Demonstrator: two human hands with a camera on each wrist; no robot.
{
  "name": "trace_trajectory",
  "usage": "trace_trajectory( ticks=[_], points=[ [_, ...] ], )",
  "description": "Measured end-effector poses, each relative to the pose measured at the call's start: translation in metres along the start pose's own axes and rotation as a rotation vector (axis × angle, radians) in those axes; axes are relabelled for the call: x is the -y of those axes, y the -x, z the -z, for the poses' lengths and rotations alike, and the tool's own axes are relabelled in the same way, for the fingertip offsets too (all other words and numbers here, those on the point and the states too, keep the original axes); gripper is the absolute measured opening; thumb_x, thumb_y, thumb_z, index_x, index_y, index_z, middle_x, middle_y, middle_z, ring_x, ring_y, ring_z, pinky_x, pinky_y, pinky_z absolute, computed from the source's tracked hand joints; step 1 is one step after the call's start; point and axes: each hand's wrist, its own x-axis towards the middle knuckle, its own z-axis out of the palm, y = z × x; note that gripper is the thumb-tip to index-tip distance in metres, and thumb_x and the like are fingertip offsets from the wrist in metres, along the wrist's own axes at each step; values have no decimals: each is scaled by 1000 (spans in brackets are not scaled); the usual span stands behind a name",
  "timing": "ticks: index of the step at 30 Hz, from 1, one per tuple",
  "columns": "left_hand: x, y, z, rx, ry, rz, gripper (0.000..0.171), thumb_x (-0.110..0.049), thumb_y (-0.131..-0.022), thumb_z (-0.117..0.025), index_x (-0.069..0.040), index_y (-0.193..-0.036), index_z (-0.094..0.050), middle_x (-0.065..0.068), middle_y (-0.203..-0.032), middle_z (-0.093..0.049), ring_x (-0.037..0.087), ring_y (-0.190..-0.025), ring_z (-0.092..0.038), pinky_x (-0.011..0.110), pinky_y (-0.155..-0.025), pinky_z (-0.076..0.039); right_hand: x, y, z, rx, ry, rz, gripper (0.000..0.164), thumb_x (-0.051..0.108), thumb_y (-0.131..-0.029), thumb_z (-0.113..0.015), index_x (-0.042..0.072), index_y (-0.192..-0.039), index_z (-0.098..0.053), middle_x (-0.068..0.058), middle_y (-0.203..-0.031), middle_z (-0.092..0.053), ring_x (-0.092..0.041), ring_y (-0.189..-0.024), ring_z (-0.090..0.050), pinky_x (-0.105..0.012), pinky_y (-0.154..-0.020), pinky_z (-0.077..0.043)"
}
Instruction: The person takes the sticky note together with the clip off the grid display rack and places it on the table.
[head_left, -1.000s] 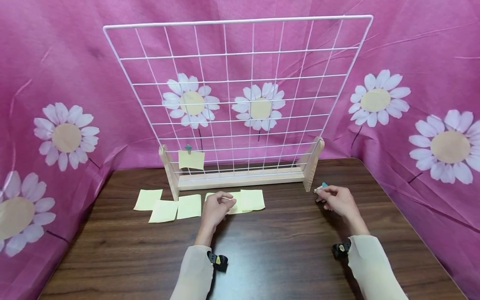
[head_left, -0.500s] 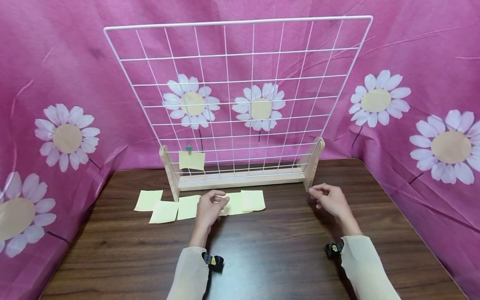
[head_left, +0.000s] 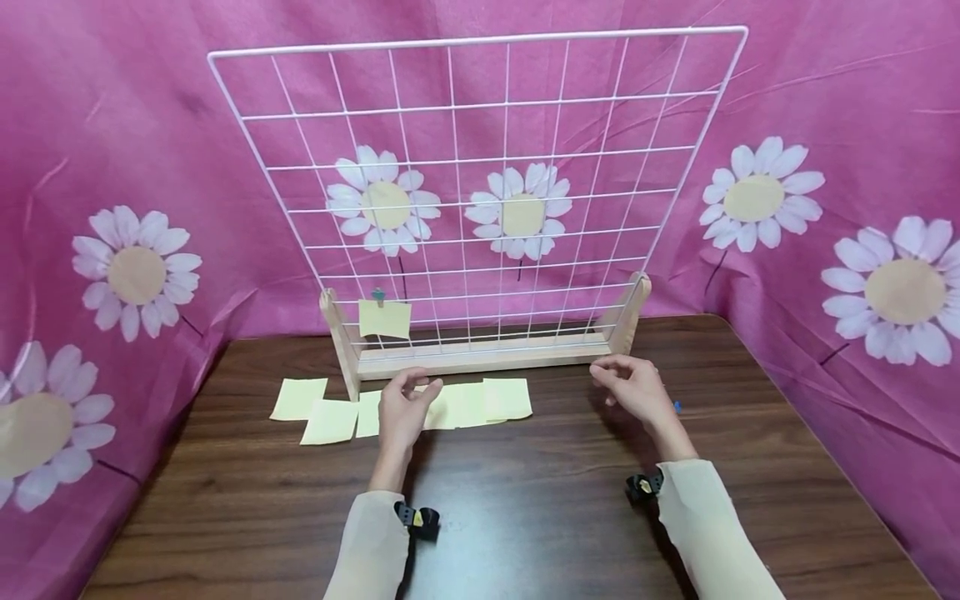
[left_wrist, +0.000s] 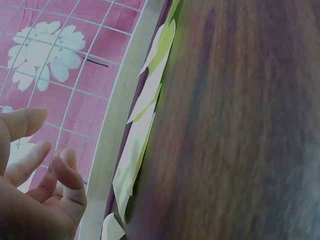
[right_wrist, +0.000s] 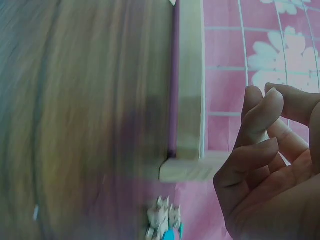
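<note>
My left hand hovers over the row of yellow sticky notes. Its thumb and fingers are bent but apart, and nothing shows between them in the left wrist view. My right hand is in the air by the stand's right foot. Thumb and fingertips come together there, and whether they pinch something small is hidden. Small pale clips with a teal part lie on the table behind the right hand, mostly covered by it in the head view. One sticky note hangs on the white wire grid under a teal clip.
The grid stands in a wooden base at the back of the dark wood table. Pink cloth with white flowers surrounds it. A small blue item lies right of my right hand.
My right hand has moved left, away from the clips on the table. My left hand has drifted left along the sticky notes and up slightly, uncovering notes on its right.
</note>
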Motion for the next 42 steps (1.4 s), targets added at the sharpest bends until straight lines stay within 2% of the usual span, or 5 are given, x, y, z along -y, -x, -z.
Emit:
trace_trajectory(
  ticks=[12, 17, 23, 33, 42],
  points=[
    [2, -9, 14, -158, -8, -20, 50, -16, -87, -79, -7, -132, -60, 16, -114, -68, 11, -76, -64, 25, -66, -50, 24, -14, -27, -16, 138, 169, 24, 17, -95, -71, 0, -112, -74, -20, -86, -71, -38, -57, -67, -26, -49, -45],
    [1, -14, 22, -209, 14, -33, 59, -19, -88, -79, -11, -140, -52, 15, -121, -65, 17, -82, -65, 25, -70, -51, 36, -20, -39, 23, 94, 217, 25, 13, -95, -71, -4, -113, -72, -22, -94, -70, -38, -57, -66, -28, -50, -50],
    [2, -16, 28, -270, -1, -39, 65, -20, -88, -79, -13, -144, -47, 14, -124, -64, 11, -73, -63, 23, -65, -50, 50, -25, -54, 54, 114, 235, 26, 17, -96, -71, -2, -114, -73, -18, -86, -72, -38, -57, -67, -28, -50, -50],
    [-2, -21, 32, -269, 94, -84, 70, -16, -88, -79, -11, -148, -42, 17, -131, -58, 20, -82, -60, 23, -71, -50, 83, -30, -82, 118, 59, 269, 27, 19, -94, -75, 1, -113, -73, -15, -92, -73, -45, -62, -67, -34, -51, -55],
    [-5, -28, 30, -243, 104, -47, 74, -30, -88, -81, -15, -148, -40, 13, -131, -57, 21, -87, -59, 28, -74, -51, 113, -38, -104, 149, -5, 320, 27, 21, -93, -76, 3, -113, -74, -11, -95, -75, -37, -62, -66, -44, -58, -59]
  ],
)
